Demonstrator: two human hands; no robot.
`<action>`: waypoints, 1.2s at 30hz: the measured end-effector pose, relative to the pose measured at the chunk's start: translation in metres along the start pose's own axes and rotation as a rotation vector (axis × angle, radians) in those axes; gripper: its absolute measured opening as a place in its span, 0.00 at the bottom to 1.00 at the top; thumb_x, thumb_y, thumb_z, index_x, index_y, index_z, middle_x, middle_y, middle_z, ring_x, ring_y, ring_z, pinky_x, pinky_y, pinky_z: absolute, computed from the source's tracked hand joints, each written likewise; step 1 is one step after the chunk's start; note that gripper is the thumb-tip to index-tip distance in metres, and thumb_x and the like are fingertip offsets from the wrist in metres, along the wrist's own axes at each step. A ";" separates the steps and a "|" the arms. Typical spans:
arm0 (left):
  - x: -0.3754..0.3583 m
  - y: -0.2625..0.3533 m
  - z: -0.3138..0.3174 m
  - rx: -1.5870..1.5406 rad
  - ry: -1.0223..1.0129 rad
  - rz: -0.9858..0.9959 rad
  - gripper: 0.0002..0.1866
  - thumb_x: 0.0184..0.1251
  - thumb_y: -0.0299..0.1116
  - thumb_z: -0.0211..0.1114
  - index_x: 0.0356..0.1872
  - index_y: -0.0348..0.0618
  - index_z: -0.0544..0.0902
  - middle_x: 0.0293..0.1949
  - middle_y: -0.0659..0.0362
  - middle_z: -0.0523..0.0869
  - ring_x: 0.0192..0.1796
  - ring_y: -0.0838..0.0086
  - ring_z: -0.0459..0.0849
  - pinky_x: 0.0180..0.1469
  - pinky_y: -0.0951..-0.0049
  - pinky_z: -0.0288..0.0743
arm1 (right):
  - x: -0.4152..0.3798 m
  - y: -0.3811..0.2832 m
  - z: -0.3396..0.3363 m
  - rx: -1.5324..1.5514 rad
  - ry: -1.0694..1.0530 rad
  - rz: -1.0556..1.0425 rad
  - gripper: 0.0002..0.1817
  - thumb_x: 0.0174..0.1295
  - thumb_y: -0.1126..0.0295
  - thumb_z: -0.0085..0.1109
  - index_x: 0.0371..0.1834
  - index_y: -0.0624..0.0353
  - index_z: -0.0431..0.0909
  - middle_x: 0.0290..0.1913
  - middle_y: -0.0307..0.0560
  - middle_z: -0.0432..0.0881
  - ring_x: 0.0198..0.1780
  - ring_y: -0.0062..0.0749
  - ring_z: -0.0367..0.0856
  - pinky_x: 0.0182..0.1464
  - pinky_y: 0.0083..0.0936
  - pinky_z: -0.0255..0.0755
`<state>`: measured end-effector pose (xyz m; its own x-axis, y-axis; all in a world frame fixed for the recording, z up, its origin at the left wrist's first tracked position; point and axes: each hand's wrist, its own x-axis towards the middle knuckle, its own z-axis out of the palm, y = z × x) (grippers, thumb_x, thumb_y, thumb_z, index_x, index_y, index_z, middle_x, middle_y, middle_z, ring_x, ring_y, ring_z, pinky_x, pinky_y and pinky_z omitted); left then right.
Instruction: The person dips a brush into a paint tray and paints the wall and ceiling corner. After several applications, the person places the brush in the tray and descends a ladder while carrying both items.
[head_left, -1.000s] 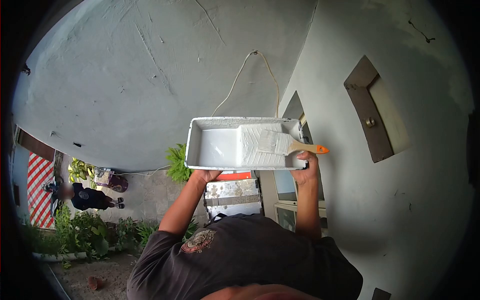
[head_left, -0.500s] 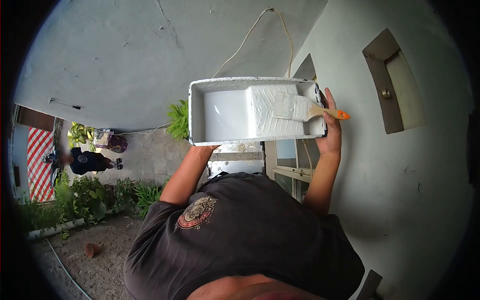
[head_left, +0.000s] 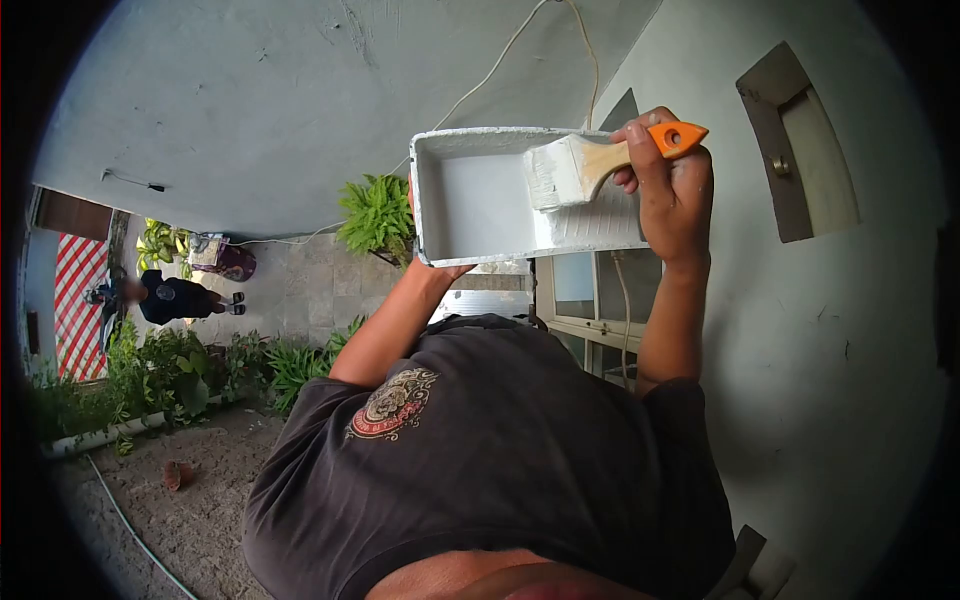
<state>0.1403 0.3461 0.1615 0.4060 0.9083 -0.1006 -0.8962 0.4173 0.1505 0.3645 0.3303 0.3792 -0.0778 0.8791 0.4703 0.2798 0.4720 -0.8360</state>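
My left hand (head_left: 447, 271) supports a white paint tray (head_left: 424, 240) from below at its left end. Most of that hand is hidden under the tray. White paint (head_left: 478, 200) lies in the left part of the tray, and a ridged slope rises on the right. In my right hand (head_left: 676, 190) is a paintbrush (head_left: 607, 163) with a wooden handle and an orange tip, gripped by the handle. Its bristles, coated in white paint, are over the tray near where the slope meets the paint.
A grey-green wall with a wooden-framed opening (head_left: 790, 150) stands on the right. Beyond the tray are a ladder (head_left: 485, 303) and a fern (head_left: 375, 215). Far left, a person (head_left: 180, 297) stands by plants (head_left: 180, 370). A pale cable (head_left: 490, 75) hangs along the wall above.
My right hand has moved from the tray's right end to the brush handle and lifted the brush off the ridged slope. The tray has shifted slightly right and up in view.
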 end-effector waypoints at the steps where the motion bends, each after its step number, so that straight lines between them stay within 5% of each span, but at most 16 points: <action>1: -0.002 -0.002 0.001 0.005 0.002 -0.001 0.34 0.70 0.60 0.47 0.66 0.45 0.70 0.62 0.51 0.77 0.61 0.57 0.78 0.62 0.48 0.74 | 0.004 -0.003 0.006 -0.045 -0.063 -0.032 0.14 0.70 0.64 0.53 0.30 0.64 0.74 0.19 0.40 0.75 0.20 0.21 0.74 0.26 0.21 0.67; 3: -0.004 -0.006 0.004 0.012 0.004 -0.006 0.34 0.70 0.59 0.46 0.66 0.45 0.70 0.62 0.51 0.77 0.61 0.57 0.78 0.62 0.49 0.74 | 0.013 0.001 0.022 -0.155 -0.146 -0.132 0.17 0.68 0.64 0.55 0.25 0.67 0.71 0.15 0.52 0.71 0.16 0.40 0.70 0.25 0.31 0.65; 8: -0.014 -0.009 0.014 0.038 -0.002 -0.002 0.32 0.71 0.57 0.46 0.66 0.44 0.70 0.62 0.51 0.76 0.61 0.58 0.78 0.62 0.49 0.74 | 0.019 0.003 0.052 -0.215 -0.262 -0.248 0.18 0.66 0.66 0.56 0.22 0.65 0.67 0.13 0.54 0.68 0.15 0.47 0.67 0.24 0.36 0.65; 11: -0.021 -0.006 0.020 0.049 -0.009 0.020 0.31 0.72 0.56 0.46 0.66 0.44 0.70 0.62 0.52 0.76 0.61 0.58 0.78 0.63 0.50 0.74 | 0.019 0.003 0.053 -0.264 -0.290 -0.184 0.19 0.68 0.64 0.55 0.23 0.68 0.70 0.15 0.50 0.69 0.18 0.33 0.66 0.27 0.29 0.65; 18: -0.022 -0.003 0.037 0.084 -0.034 0.026 0.29 0.74 0.53 0.46 0.66 0.43 0.70 0.62 0.52 0.76 0.62 0.59 0.78 0.63 0.51 0.74 | 0.018 0.012 0.049 -0.183 -0.209 -0.219 0.17 0.69 0.63 0.55 0.27 0.68 0.72 0.18 0.45 0.73 0.20 0.27 0.68 0.27 0.27 0.67; 21: -0.020 -0.007 0.045 0.092 -0.047 0.023 0.28 0.74 0.51 0.45 0.66 0.43 0.70 0.62 0.52 0.76 0.62 0.59 0.78 0.63 0.51 0.74 | 0.018 0.012 0.026 0.099 -0.101 0.056 0.14 0.71 0.63 0.52 0.32 0.62 0.76 0.27 0.39 0.80 0.23 0.15 0.73 0.26 0.14 0.68; 27: -0.019 -0.002 0.057 0.111 -0.067 0.028 0.26 0.76 0.49 0.45 0.65 0.43 0.70 0.63 0.52 0.76 0.62 0.60 0.78 0.63 0.52 0.74 | 0.005 0.056 -0.006 0.421 0.056 0.256 0.15 0.70 0.62 0.49 0.37 0.65 0.77 0.27 0.43 0.77 0.24 0.22 0.75 0.27 0.18 0.68; 29: -0.016 0.000 0.055 0.113 -0.074 0.028 0.26 0.76 0.48 0.45 0.65 0.43 0.70 0.63 0.52 0.76 0.62 0.60 0.78 0.63 0.53 0.74 | -0.006 0.076 -0.013 0.661 0.068 0.366 0.15 0.69 0.62 0.53 0.40 0.66 0.77 0.35 0.48 0.81 0.27 0.25 0.79 0.28 0.21 0.73; 31: -0.012 0.007 0.040 -0.048 -0.123 -0.062 0.49 0.58 0.77 0.44 0.69 0.48 0.67 0.66 0.53 0.71 0.67 0.54 0.71 0.68 0.42 0.62 | -0.019 0.083 -0.019 0.665 0.065 0.395 0.15 0.69 0.62 0.53 0.40 0.66 0.77 0.35 0.49 0.81 0.28 0.27 0.79 0.29 0.22 0.73; 36: -0.011 0.007 0.042 -0.020 -0.054 -0.074 0.48 0.59 0.77 0.43 0.69 0.49 0.67 0.66 0.53 0.72 0.67 0.53 0.71 0.69 0.41 0.61 | -0.029 0.081 -0.026 0.691 0.106 0.382 0.16 0.69 0.60 0.54 0.40 0.66 0.77 0.35 0.49 0.81 0.29 0.29 0.80 0.31 0.24 0.75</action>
<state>0.1377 0.3404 0.2052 0.4800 0.8754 -0.0571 -0.8665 0.4833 0.1251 0.4142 0.3419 0.3049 0.0050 0.9938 0.1111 -0.3911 0.1043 -0.9144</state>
